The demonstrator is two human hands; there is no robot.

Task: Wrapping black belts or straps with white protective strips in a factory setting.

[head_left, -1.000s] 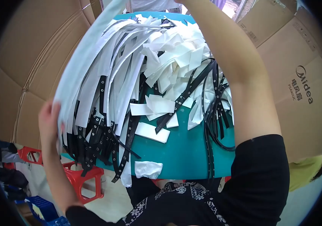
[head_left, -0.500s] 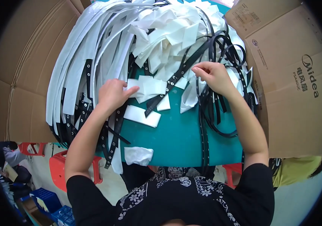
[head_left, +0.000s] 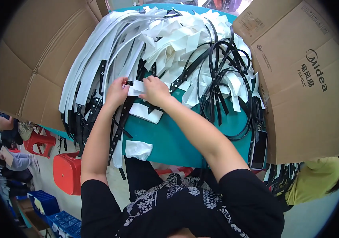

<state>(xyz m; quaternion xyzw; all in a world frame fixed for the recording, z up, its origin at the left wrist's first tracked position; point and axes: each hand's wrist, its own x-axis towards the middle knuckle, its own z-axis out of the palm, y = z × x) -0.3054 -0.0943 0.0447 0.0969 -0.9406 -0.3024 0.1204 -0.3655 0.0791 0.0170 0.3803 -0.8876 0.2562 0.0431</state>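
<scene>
Both hands meet at the middle of the teal tabletop [head_left: 177, 139], pinching one small white paper strip [head_left: 137, 86] between them. Left hand [head_left: 116, 92] has its fingers clamped on the strip's left end, where a short black strap end [head_left: 129, 83] pokes out just above the thumb. Right hand [head_left: 155, 90] has its fingers closed on the strip's right end, palm down, wrist over the tabletop.

The strip sits just above the tabletop, in front of the big heap. Directly below the hands: a flat white paper piece [head_left: 145, 112] lying on the teal, touching a black strap that runs under it. Nearer the person's edge, a crumpled white wad [head_left: 138, 149], apart from the rest.

Behind the hands: pile of loose white paper strips [head_left: 177, 39], mixed with black straps. Left side: long white bands [head_left: 90, 67] fanned over the tabletop edge, with black perforated straps [head_left: 92, 111] hanging down off it. Right side: tangle of looped black straps [head_left: 225, 79] with rivet holes.

Dark phone [head_left: 259, 150] lies flat at the right front corner, touching the cardboard wall [head_left: 308, 99]. Another cardboard sheet [head_left: 30, 63] stands on the left. Red plastic stool [head_left: 67, 173] on the floor at lower left, blue crate [head_left: 44, 204] beyond it.
</scene>
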